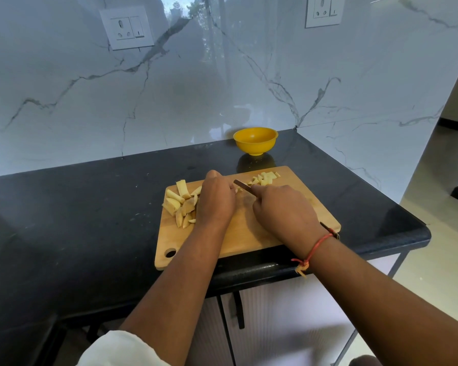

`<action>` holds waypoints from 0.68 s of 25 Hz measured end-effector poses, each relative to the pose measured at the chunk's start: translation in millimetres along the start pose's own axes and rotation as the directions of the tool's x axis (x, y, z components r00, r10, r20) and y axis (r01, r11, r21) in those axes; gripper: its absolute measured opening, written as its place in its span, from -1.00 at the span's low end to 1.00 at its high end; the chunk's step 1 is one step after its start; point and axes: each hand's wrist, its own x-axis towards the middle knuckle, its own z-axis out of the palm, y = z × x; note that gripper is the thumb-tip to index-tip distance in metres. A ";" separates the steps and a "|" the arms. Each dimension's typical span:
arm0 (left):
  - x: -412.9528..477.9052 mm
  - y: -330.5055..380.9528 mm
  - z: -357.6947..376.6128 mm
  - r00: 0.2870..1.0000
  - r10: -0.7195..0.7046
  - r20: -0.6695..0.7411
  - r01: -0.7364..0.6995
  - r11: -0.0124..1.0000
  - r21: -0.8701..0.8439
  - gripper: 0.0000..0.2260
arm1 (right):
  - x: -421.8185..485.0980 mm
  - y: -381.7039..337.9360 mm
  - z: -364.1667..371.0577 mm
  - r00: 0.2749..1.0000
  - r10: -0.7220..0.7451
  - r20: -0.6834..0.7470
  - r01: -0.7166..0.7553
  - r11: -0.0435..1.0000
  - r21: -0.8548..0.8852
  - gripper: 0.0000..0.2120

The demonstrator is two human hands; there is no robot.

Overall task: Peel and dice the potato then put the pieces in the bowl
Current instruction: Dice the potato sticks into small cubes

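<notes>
A wooden cutting board lies on a black counter, its near edge at the counter's front edge and its hanging hole at the near left corner. Behind the board, near the marble wall, stands a small yellow bowl on a foot, upright and apart from the board; the part of its inside that shows is plain yellow. The potato is all on the board, in two lots: long peeled potato strips heaped at the left side, and small diced pieces in a loose pile at the far right corner. The left hand sits between the two lots, back upward, fingers curled down onto a potato piece that peeks out pale at the fingertips. Just beside it is the knife, its blade pointing away and leftward. The right hand is wrapped round the handle with the forefinger laid along the back of the blade, and the handle's end pokes out past the wrist. A red thread is tied round that wrist. Two white sockets are set in the wall.
</notes>
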 end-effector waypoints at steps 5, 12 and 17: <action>-0.3 0.6 -2.0 1.000 0.010 0.018 -0.010 0.999 0.035 -0.82 | 8.5 -9.9 2.4 0.999 0.001 0.041 0.000 1.000 -0.006 -0.61; -0.3 0.7 -3.0 1.000 0.000 0.028 -0.001 1.000 0.031 -0.81 | 2.5 -8.0 3.7 0.993 -0.046 0.109 0.056 0.995 -0.088 -0.60; -0.4 -1.8 -1.5 1.000 -0.010 0.028 0.009 1.000 0.017 -0.86 | -16.0 7.1 -4.8 0.990 -0.036 0.136 0.055 0.989 -0.136 -0.50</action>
